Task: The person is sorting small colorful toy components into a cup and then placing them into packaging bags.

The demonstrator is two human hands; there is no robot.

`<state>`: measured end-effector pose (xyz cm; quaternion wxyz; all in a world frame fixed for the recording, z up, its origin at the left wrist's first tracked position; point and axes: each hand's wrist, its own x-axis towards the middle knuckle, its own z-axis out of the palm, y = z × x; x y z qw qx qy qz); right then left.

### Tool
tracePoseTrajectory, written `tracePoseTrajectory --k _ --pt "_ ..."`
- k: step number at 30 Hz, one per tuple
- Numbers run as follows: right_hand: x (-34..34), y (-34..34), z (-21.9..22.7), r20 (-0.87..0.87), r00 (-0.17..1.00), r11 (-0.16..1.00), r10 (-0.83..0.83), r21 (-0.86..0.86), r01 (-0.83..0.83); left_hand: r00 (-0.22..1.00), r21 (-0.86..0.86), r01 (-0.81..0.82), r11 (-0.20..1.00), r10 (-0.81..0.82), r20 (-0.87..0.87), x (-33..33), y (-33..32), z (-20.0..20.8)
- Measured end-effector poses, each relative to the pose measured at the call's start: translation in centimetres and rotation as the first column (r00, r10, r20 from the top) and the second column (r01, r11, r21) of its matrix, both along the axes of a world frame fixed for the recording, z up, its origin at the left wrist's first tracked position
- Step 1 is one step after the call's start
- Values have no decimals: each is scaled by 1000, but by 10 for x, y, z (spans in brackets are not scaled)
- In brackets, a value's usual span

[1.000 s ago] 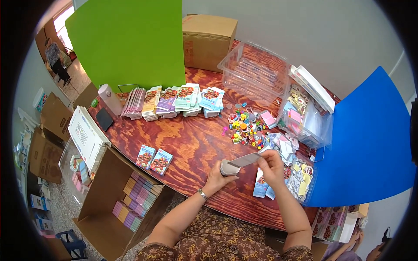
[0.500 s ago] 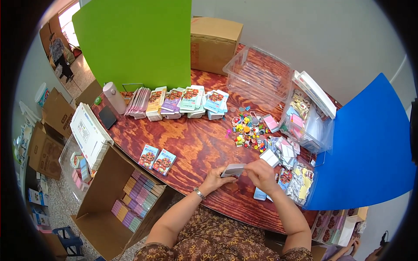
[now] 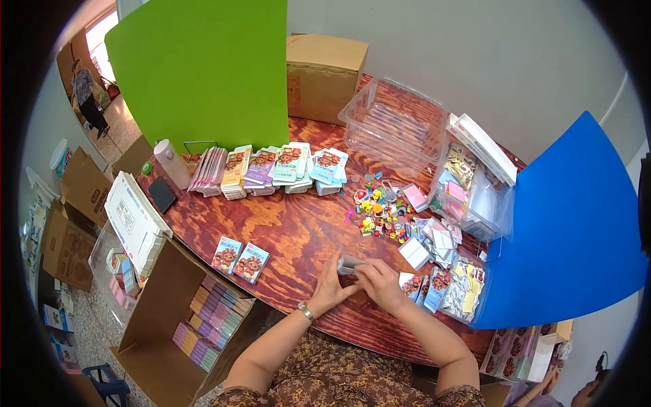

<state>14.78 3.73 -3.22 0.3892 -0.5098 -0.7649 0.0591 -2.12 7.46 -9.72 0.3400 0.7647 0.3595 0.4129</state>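
Observation:
Above the near edge of the table, my left hand [image 3: 329,285] grips a small, pale card carton [image 3: 347,263], with fingers behind it and thumb in front. My right hand [image 3: 381,283] is closed at the carton's right end, its fingertips pinched on the edge; what lies under them is hidden. Blue printed cartons [image 3: 434,290] lie just right of my right hand, beside a clear tray of yellow and white pieces [image 3: 465,290]. Two more blue cartons [image 3: 239,259] lie side by side to the left. Beyond my hands is a heap of tiny colourful trinkets [image 3: 383,210].
Rows of coloured cartons [image 3: 268,171] stand before a green panel [image 3: 203,74]. White and pink cards [image 3: 434,241] are scattered at right, near a blue panel [image 3: 576,237]. A cardboard box of cartons [image 3: 152,325] stands at lower left. Clear bins [image 3: 397,129] are at the back.
My right hand has come down and left onto the carton's end. The carton is slightly further left and more covered by my fingers. The whole view has shifted a little.

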Motion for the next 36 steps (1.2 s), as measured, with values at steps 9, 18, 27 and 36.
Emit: tracePoseTrajectory --k 9,18,27,36 --pt "-1 17 8 -122 978 936 168 -292 -198 970 -239 -233 943 244 15 -6 -11 -31" --pt "91 158 -49 141 918 894 -371 -213 394 975 -158 -220 963 223 3 1 -8 -34" --pt "87 170 -43 429 871 794 -240 -430 430 975 -180 -221 959 219 -33 -10 -10 -40" --pt "87 216 -23 324 892 790 -315 -431 435 989 -242 -145 960 151 7 -5 -9 -38"
